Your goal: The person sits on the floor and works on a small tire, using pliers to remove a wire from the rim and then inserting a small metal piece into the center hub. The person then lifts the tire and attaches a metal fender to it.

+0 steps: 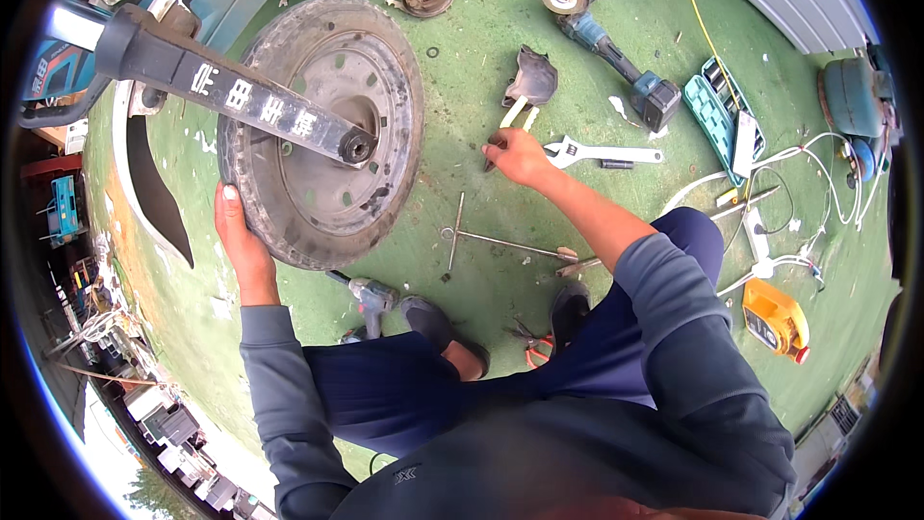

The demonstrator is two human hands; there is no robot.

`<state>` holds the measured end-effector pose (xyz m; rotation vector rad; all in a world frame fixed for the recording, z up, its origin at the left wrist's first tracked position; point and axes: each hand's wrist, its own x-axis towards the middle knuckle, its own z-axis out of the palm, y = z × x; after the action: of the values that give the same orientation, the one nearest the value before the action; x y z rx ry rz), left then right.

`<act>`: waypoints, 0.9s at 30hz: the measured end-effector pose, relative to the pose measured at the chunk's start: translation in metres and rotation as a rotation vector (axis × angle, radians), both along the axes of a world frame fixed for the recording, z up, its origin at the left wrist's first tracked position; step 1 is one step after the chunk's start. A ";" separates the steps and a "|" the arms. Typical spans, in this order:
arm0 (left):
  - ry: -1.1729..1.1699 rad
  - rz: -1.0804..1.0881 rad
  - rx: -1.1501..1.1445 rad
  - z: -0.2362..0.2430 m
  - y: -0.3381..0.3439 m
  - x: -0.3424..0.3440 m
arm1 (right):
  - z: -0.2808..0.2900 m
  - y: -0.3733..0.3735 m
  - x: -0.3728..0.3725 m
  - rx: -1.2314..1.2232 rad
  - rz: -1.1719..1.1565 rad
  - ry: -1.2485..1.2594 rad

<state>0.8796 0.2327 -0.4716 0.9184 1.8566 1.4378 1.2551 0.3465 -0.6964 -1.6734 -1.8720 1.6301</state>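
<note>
A worn rubber wheel (380, 67) with a grey hub hangs on the black swing arm (241, 96) of a vehicle at the upper left. My left hand (239, 236) grips the tyre's lower left edge. My right hand (515, 154) reaches out to the green floor and closes on a small dark tool, right beside a white-handled tool (515, 114) and an adjustable wrench (602, 151). A cross-shaped socket wrench (481, 241) lies just below that hand.
An angle grinder (606, 43) and a dark plastic cover (532, 79) lie farther out. A green tool case (717, 116), white cables (799, 202) and a yellow device (775, 320) sit to the right. A cordless driver (371, 300) and red-handled pliers (532, 342) lie by my feet.
</note>
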 end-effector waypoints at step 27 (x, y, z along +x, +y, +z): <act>0.033 0.036 0.041 0.008 0.006 0.032 | -0.079 0.300 -0.145 -0.224 -0.897 0.364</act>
<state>0.9112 0.2386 -0.4633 0.9388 1.8831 1.4951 1.1099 0.6465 -0.7755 -1.7413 -0.6154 1.5816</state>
